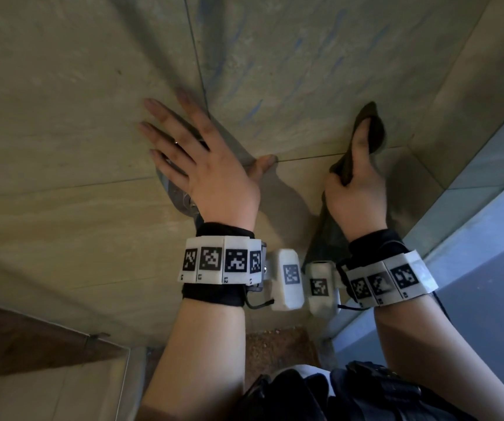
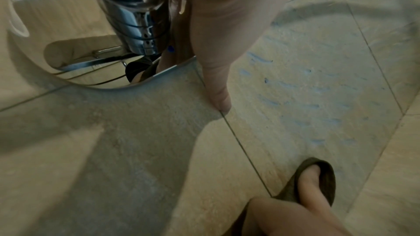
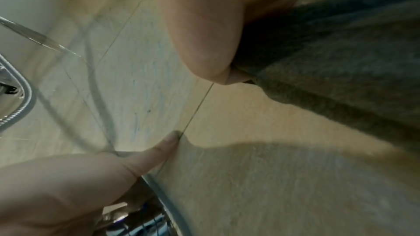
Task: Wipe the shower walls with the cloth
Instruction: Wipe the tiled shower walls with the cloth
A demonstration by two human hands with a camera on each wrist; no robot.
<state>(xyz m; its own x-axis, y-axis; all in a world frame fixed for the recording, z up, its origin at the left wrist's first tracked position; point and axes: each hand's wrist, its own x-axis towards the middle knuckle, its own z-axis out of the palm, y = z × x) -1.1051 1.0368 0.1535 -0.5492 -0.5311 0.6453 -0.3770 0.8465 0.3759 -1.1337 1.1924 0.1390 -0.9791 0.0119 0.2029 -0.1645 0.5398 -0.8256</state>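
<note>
The beige tiled shower wall (image 1: pixel 62 86) fills the head view, with blue streaks (image 1: pixel 253 107) on the tile above my hands. My left hand (image 1: pixel 202 147) lies flat and spread on the wall over a chrome fitting, and its thumb (image 2: pixel 218 96) touches a grout line. My right hand (image 1: pixel 357 183) grips a dark olive cloth (image 1: pixel 372 129) and holds it against the wall to the right. The cloth's tail (image 1: pixel 326 238) hangs below that hand. The right wrist view shows the cloth (image 3: pixel 341 60) bunched under the thumb.
A round chrome plate (image 2: pixel 90 60) and valve body (image 2: pixel 136 15) sit under my left palm. A metal shower hose (image 3: pixel 20 100) loops at the left. A blue-grey panel (image 1: pixel 472 268) closes the right side. Brown speckled floor (image 1: pixel 275 347) lies below, with a dark wooden edge (image 1: pixel 17 338) at lower left.
</note>
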